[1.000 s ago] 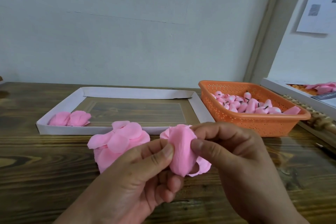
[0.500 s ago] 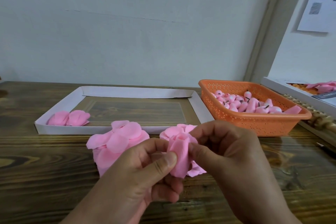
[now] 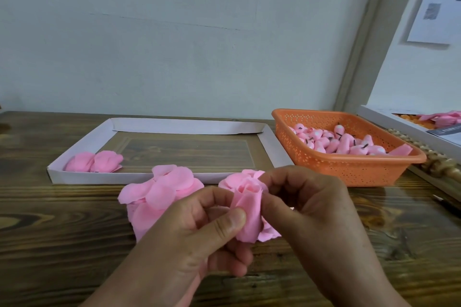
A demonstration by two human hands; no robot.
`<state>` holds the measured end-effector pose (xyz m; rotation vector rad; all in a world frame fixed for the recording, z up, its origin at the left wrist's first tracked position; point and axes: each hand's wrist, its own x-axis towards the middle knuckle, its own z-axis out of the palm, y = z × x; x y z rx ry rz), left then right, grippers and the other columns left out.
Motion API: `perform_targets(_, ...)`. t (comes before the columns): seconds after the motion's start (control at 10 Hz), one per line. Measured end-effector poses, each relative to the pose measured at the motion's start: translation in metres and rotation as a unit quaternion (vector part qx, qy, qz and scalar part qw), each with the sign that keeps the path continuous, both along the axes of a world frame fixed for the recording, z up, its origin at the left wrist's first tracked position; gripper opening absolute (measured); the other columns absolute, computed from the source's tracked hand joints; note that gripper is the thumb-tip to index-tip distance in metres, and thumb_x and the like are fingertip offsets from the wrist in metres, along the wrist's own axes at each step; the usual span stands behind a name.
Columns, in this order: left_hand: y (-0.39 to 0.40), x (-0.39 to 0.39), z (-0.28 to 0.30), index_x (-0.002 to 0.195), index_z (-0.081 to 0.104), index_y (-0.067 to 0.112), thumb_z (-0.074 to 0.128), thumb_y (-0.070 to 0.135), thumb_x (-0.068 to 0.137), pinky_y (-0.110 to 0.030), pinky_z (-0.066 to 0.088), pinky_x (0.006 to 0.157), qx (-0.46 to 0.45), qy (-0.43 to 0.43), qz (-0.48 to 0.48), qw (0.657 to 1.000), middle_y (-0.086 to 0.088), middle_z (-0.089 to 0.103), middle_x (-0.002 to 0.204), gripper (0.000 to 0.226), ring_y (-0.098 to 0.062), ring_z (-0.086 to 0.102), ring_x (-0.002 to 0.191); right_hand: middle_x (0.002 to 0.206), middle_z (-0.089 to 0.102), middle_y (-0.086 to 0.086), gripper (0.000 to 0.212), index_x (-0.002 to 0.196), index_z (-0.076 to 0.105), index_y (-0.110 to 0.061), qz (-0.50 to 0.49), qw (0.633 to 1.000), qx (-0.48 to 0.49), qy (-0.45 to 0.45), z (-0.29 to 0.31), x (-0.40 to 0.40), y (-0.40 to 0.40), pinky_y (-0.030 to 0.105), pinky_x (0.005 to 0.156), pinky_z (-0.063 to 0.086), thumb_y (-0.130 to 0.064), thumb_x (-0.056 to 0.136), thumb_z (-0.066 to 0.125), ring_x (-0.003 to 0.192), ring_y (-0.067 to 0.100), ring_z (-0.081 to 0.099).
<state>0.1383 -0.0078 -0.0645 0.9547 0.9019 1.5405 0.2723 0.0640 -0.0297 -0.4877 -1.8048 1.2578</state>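
A pink paper flower bud [image 3: 249, 209] with petals wrapped round it is held above the wooden table [image 3: 62, 232]. My left hand [image 3: 197, 237] pinches its lower part between thumb and fingers. My right hand [image 3: 306, 209] grips its right side, thumb pressed on the outer petal. A pile of loose pink petals [image 3: 159, 194] lies on the table just left of my hands. More pink petals [image 3: 268, 233] show behind and under the bud.
A shallow white cardboard tray [image 3: 269, 147] lies behind, with two finished pink flowers [image 3: 96, 162] in its left corner. An orange plastic basket [image 3: 349, 169] at right holds several pink buds. A white box [image 3: 399, 122] and a wooden-beaded object [image 3: 439, 164] sit far right.
The outer petal, spread wide a second ago, is now wrapped tighter round the bud. Both hands shifted slightly lower and closer together.
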Motion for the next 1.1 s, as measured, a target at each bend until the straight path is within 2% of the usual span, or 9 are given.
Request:
perform_targets(0.1, 0.0, 0.003, 0.0, 0.075, 0.069, 0.006, 0.079, 0.024, 0.053, -0.024, 0.049, 0.042, -0.004, 0.009, 0.012, 1.0, -0.017, 0.059, 0.058, 0.03, -0.021, 0.06, 0.047, 0.048, 0.061, 0.006, 0.015, 0.059, 0.063, -0.005, -0.034, 0.999, 0.022, -0.007, -0.001, 0.0, -0.002, 0.015, 0.04, 0.04, -0.017, 0.067, 0.068, 0.042, 0.004, 0.049)
perform_targets(0.3, 0.0, 0.013, 0.0, 0.068, 0.073, 0.014, 0.071, 0.016, 0.062, -0.023, 0.047, 0.04, 0.003, 0.019, 0.064, 0.998, -0.017, 0.061, 0.057, 0.007, -0.02, 0.059, 0.043, 0.043, 0.057, 0.0, 0.009, 0.062, 0.064, -0.011, -0.078, 0.996, 0.042, 0.016, -0.007, -0.001, -0.002, 0.012, 0.039, 0.038, -0.012, 0.069, 0.069, 0.037, -0.002, 0.046)
perform_targets(0.4, -0.006, 0.012, -0.007, 0.068, 0.074, 0.014, 0.019, -0.005, 0.076, -0.023, 0.047, 0.039, 0.028, 0.045, 0.072, 0.996, -0.016, 0.061, 0.055, 0.058, -0.019, 0.058, 0.042, 0.049, 0.06, -0.001, 0.008, 0.062, 0.065, -0.013, -0.072, 0.995, 0.071, -0.002, -0.008, -0.002, 0.0, 0.012, 0.045, 0.04, -0.015, 0.061, 0.058, 0.044, 0.001, 0.051)
perform_targets(0.5, 0.001, 0.017, 0.002, 0.067, 0.073, 0.014, 0.076, 0.03, 0.044, -0.026, 0.05, 0.041, 0.005, 0.047, 0.12, 0.992, -0.014, 0.063, 0.056, 0.029, -0.019, 0.061, 0.045, 0.053, 0.061, -0.007, 0.02, 0.06, 0.065, -0.013, -0.052, 0.993, 0.104, -0.013, -0.008, -0.003, -0.002, 0.008, 0.048, 0.038, -0.033, 0.066, 0.065, 0.05, 0.001, 0.053)
perform_targets(0.6, 0.005, 0.015, -0.003, 0.069, 0.071, 0.014, 0.075, 0.036, 0.043, -0.03, 0.054, 0.048, -0.016, 0.068, 0.155, 0.985, -0.014, 0.067, 0.059, 0.034, -0.021, 0.065, 0.051, 0.054, 0.06, -0.012, 0.028, 0.057, 0.064, -0.015, -0.064, 0.989, 0.126, -0.043, -0.005, -0.003, -0.001, 0.007, 0.046, 0.037, -0.037, 0.07, 0.071, 0.051, 0.001, 0.053)
perform_targets(0.7, 0.005, 0.012, 0.001, 0.067, 0.07, 0.018, 0.076, 0.037, 0.046, -0.028, 0.054, 0.05, -0.03, 0.078, 0.142, 0.986, -0.015, 0.07, 0.067, 0.03, -0.024, 0.068, 0.056, 0.059, 0.065, 0.0, 0.021, 0.061, 0.068, -0.011, -0.037, 0.985, 0.137, -0.095, -0.001, -0.001, 0.008, 0.021, 0.05, 0.045, -0.029, 0.073, 0.071, 0.054, 0.01, 0.057)
perform_targets(0.8, 0.004, 0.003, 0.001, 0.071, 0.073, 0.021, 0.076, 0.034, 0.051, -0.025, 0.053, 0.05, -0.061, 0.1, 0.074, 0.99, -0.016, 0.072, 0.074, 0.024, -0.023, 0.069, 0.058, 0.064, 0.066, 0.005, 0.011, 0.066, 0.069, -0.008, 0.012, 0.985, 0.123, -0.122, 0.003, 0.001, 0.017, 0.024, 0.053, 0.046, -0.014, 0.075, 0.07, 0.055, 0.012, 0.058)
perform_targets(1.0, 0.001, -0.011, 0.008, 0.076, 0.076, 0.008, 0.081, 0.029, 0.065, -0.021, 0.053, 0.053, -0.109, 0.119, -0.023, 0.987, -0.013, 0.07, 0.07, 0.024, -0.02, 0.069, 0.063, 0.065, 0.065, 0.01, 0.008, 0.073, 0.065, 0.003, 0.105, 0.991, 0.017, -0.081, -0.007, 0.0, 0.029, 0.035, 0.053, 0.046, -0.001, 0.078, 0.07, 0.056, 0.023, 0.057)
perform_targets(1.1, -0.001, -0.017, 0.01, 0.079, 0.073, 0.001, 0.073, 0.026, 0.076, -0.021, 0.053, 0.057, -0.122, 0.16, -0.049, 0.978, -0.011, 0.07, 0.073, 0.025, -0.02, 0.069, 0.067, 0.065, 0.065, 0.011, 0.007, 0.075, 0.067, -0.003, 0.103, 0.992, 0.031, -0.07, -0.017, -0.001, 0.027, 0.025, 0.055, 0.046, -0.005, 0.078, 0.073, 0.058, 0.016, 0.055)
